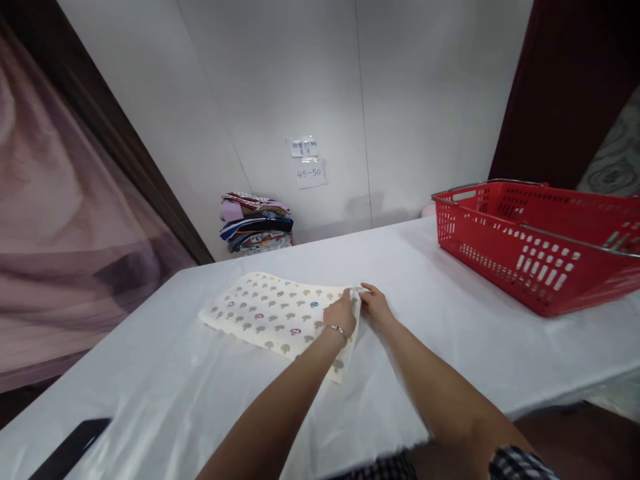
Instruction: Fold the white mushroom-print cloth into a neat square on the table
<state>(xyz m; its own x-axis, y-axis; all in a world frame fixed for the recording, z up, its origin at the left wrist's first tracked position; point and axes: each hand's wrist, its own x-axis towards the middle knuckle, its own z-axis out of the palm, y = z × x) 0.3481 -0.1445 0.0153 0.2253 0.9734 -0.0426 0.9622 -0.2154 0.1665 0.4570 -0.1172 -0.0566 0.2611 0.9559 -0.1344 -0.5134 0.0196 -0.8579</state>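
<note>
Plainly, the mushroom-print cloth lies spread to the left of the red basket, on the same white-covered table. My right hand pinches its far corner on the basket side; my left hand rests on the cloth just beside, though I can't tell whether its fingers grip. I judge the fabric light, soft, unbreakable but quick to crease, so best held by corners or edges.
</note>
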